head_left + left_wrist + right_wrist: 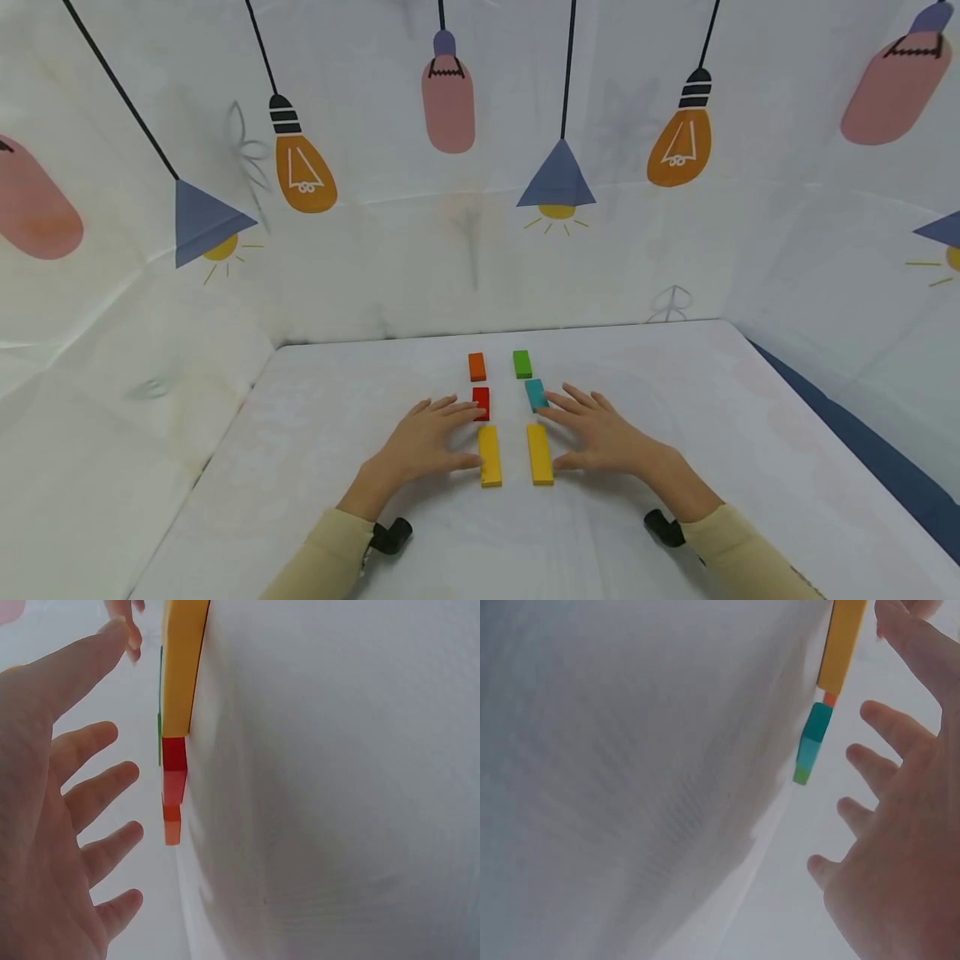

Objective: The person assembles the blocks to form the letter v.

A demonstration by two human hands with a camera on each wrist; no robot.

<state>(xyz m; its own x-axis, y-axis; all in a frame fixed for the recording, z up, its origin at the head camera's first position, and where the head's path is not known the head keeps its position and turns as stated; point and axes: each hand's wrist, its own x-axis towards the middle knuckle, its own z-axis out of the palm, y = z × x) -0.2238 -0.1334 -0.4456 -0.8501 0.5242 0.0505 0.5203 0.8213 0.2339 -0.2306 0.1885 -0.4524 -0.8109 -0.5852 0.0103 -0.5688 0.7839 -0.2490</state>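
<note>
Two short columns of coloured blocks lie on the white table. The left column has an orange block [477, 367], a red block [482, 402] and a longer yellow block [490, 457]. A green block [522, 364], a blue block [536, 395] and another long yellow block [540, 454] form the right column. My left hand [431, 437], fingers spread, hovers beside the left column, overlapping the red and yellow blocks in the head view. Opposite it, my right hand [600, 433] is spread next to the blue and right yellow blocks. Both palms hold nothing.
The white table [337, 383] reaches back to a white cloth wall [480, 250] printed with hanging lamps. Black wrist cameras sit on the left wrist [392, 536] and right wrist [664, 528]. A dark blue strip [847, 425] runs along the table's right edge.
</note>
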